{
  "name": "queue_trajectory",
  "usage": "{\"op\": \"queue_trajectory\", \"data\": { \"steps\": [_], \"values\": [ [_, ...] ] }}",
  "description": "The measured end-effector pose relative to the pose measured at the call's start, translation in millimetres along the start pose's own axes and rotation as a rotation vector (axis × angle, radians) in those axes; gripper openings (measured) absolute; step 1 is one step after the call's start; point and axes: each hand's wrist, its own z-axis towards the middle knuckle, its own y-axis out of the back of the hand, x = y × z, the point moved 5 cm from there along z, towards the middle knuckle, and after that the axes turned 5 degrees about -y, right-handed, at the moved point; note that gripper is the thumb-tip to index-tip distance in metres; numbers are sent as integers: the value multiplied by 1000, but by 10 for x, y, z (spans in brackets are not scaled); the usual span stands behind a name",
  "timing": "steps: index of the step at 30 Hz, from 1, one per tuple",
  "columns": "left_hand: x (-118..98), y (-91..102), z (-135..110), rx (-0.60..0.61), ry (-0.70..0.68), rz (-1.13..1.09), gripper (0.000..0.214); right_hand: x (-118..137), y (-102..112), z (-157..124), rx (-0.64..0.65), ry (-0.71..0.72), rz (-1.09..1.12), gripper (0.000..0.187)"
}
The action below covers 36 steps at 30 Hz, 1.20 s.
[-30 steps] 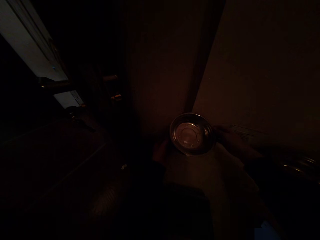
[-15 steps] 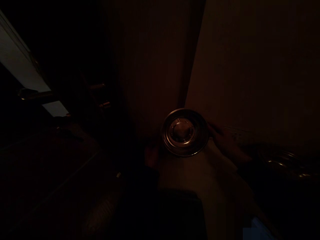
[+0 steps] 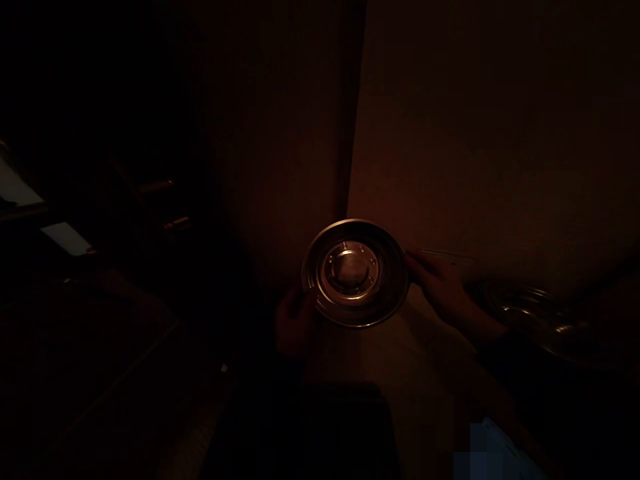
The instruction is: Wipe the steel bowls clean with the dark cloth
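Note:
In very dim light, a shiny round metal dish [image 3: 393, 287] with a wide rim is held up in front of me. Small bright marks ring the raised or sunken round part at its centre; which of the two I cannot tell. My right hand [image 3: 437, 287] is closed on the dish's right edge, thumb along the rim. At the lower left edge, my left hand [image 3: 294, 323] has its fingers against the rim and looks closed on it, though shadow hides most of them.
More shiny round metalware [image 3: 530, 313] sits beyond my right forearm. A pale wall or panel [image 3: 450, 133] rises at the back right, with a dark vertical strip [image 3: 350, 120] beside it. Light patches [image 3: 67, 238] show at far left. A bluish object [image 3: 505, 453] lies at bottom right.
My view has shifted, and the dish sits slightly further left and lower in it. My left hand now shows more plainly at the rim; my right hand keeps its hold.

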Motion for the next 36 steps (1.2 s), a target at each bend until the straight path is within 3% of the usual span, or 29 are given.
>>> {"op": "queue_trajectory", "data": {
  "steps": [7,15,22,29,33,36],
  "values": [
    [-44,-14,-40,75,49,-33,58,-20,201,-226,33,-89,103,48],
    [-227,-245,-128,268,64,12,62,-6,533,-485,-30,-126,-14,43],
    [-451,-552,-253,556,24,267,52,-141,879,-722,-109,-267,-114,32],
    [-329,-958,-496,567,109,252,35,-507,1168,-984,-180,-290,-117,28],
    [-220,-1150,-644,578,172,205,37,-700,1267,-1126,-203,-297,-114,32],
    [-177,-1219,-734,518,219,199,41,-804,1287,-1211,-216,-298,-111,33]
  ]
}}
